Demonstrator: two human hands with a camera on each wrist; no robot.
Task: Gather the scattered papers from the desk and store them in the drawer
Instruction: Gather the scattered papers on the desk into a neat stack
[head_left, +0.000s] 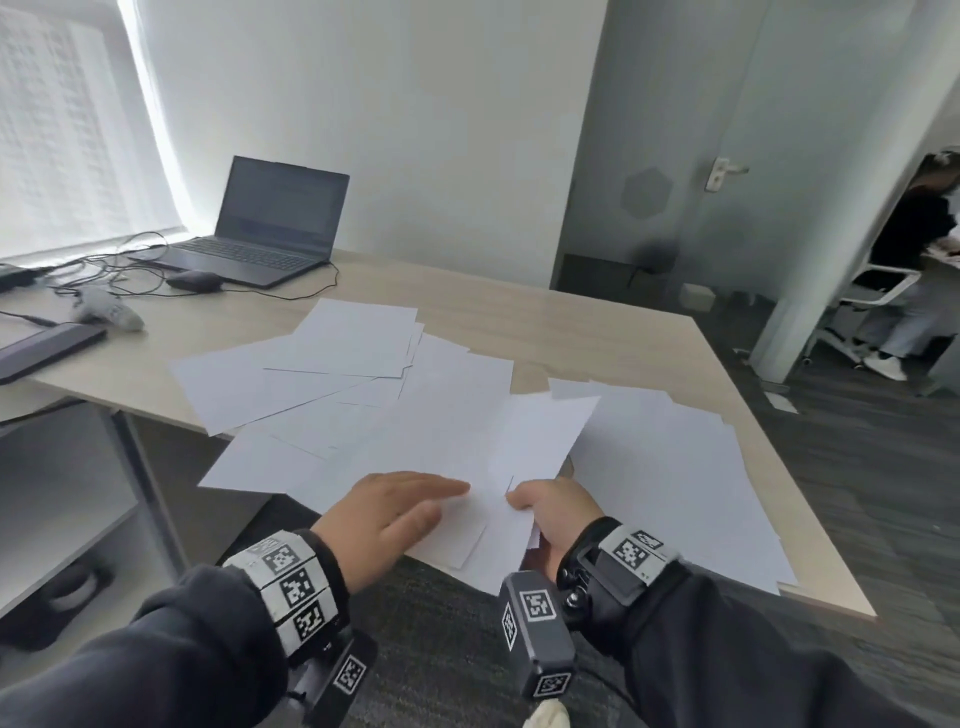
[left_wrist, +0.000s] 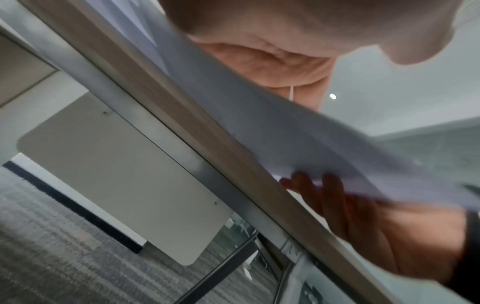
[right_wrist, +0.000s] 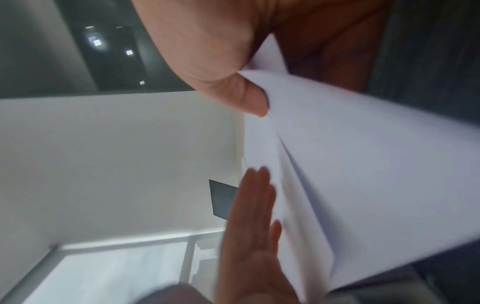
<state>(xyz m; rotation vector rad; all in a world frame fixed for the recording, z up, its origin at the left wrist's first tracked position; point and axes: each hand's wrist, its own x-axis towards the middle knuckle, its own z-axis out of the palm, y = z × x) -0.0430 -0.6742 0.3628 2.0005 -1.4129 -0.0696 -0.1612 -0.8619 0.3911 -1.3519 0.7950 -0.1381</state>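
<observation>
Dark sleeves and marker-printed wristbands frame both hands at the near tabletop (head_left: 571, 332) edge. Left hand (head_left: 384, 514) lies flat, fingers straight and together, pressing smooth white papers (head_left: 415, 415). Right hand (head_left: 553, 512) pinches a few overhanging sheets, thumb above, fingers beneath. Remaining sheets fan across pale wood-grain laminate. Matte black laptop (head_left: 260, 234) stands open at the far left.

Head view downward; wrist views close

light: daylight from window (head_left: 62, 130), left | head: sharp, edges bowed | wrists: motion-blurred
</observation>
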